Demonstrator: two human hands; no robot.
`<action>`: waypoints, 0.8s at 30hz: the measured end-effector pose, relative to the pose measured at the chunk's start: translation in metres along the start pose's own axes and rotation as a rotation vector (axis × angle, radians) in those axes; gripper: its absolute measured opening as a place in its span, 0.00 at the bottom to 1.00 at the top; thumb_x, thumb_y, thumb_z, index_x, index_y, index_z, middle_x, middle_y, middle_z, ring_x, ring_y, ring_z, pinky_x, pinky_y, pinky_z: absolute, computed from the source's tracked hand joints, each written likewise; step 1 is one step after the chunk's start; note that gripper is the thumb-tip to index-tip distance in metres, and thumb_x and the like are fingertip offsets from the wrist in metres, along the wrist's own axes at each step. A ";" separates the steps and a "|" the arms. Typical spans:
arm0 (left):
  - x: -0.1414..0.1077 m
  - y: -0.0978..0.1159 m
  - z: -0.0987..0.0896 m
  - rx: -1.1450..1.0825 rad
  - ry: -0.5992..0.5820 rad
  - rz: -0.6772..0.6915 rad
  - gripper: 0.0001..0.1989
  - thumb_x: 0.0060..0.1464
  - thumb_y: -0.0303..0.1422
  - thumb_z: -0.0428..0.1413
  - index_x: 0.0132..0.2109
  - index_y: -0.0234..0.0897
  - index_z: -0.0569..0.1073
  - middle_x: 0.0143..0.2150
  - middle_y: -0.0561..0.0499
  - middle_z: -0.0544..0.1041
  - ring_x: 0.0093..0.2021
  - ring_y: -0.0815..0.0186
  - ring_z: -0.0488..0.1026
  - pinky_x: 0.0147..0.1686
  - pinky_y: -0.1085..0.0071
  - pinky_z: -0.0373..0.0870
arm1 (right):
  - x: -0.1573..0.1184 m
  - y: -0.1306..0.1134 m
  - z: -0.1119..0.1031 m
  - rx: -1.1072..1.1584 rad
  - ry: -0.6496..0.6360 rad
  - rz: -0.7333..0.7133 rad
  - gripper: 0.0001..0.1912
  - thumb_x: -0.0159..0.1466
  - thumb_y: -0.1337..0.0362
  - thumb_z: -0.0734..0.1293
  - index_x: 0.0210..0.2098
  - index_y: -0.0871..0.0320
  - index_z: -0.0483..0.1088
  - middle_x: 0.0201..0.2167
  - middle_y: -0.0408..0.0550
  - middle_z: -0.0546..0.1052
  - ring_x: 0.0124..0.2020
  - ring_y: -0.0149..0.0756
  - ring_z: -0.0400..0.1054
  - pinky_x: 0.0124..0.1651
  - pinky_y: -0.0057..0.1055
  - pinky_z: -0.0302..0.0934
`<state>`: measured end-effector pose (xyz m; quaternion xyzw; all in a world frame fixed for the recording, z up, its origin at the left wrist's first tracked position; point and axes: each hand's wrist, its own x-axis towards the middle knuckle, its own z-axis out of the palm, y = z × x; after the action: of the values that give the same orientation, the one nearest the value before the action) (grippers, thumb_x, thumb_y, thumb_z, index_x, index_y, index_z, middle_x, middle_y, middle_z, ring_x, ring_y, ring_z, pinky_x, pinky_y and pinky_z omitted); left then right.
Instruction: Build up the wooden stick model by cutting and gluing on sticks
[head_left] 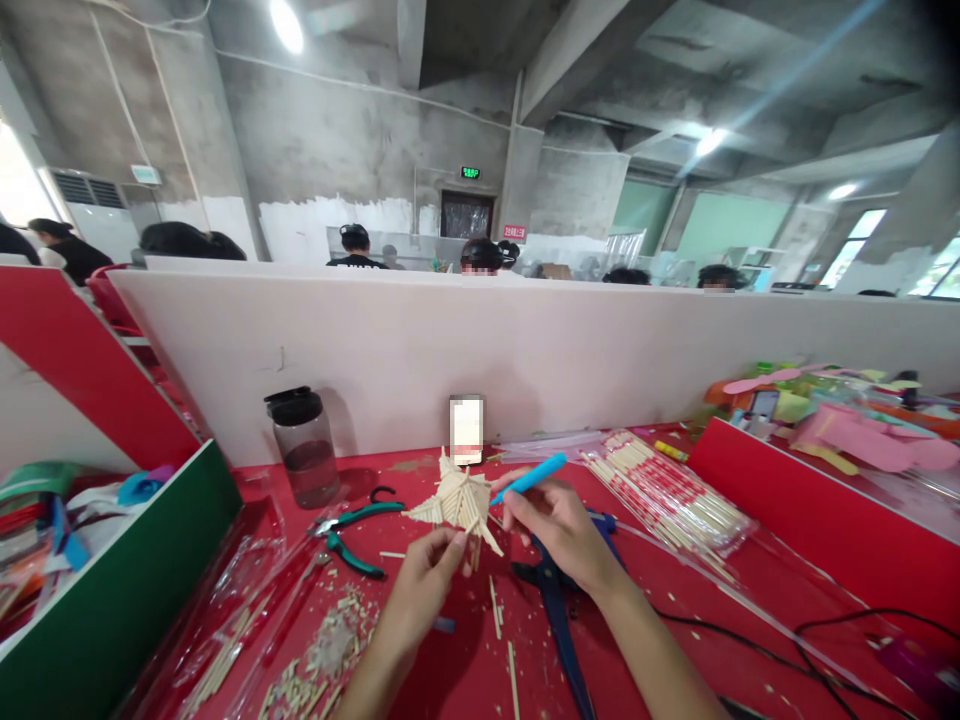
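My left hand [429,572] pinches the lower edge of a star-shaped model [452,497] built of pale thin wooden sticks, holding it above the red table. In my right hand [559,525] is a slim bright-blue pen-like tool [534,477], gripped like a pen, its tip near the model's right side; whether they touch I cannot tell. Beneath my right hand lies a dark blue glue gun [551,600], partly hidden by the hand and forearm. Pliers [352,535] with teal handles lie spread left of the model. Behind it a phone [466,430] leans upright against the white partition.
A dark-lidded water bottle [304,450] stands at the left. Bundled red-tipped sticks [660,490] lie at the right. Stick scraps [326,645] are heaped front left. A green-walled box [150,570] and a red divider [825,520] flank the table. A black cable [742,650] crosses the right.
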<state>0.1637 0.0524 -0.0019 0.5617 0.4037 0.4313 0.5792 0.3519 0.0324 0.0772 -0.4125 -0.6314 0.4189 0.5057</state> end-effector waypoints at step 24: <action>-0.001 0.004 0.000 0.082 0.036 0.069 0.29 0.51 0.58 0.56 0.25 0.33 0.72 0.21 0.54 0.66 0.21 0.72 0.57 0.22 0.75 0.51 | -0.001 0.000 0.014 -0.469 -0.054 -0.185 0.04 0.64 0.64 0.67 0.33 0.56 0.73 0.34 0.44 0.77 0.38 0.35 0.71 0.47 0.31 0.62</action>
<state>0.1636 0.0513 0.0022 0.5909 0.4116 0.4442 0.5330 0.3379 0.0297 0.0748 -0.4476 -0.7597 0.2237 0.4152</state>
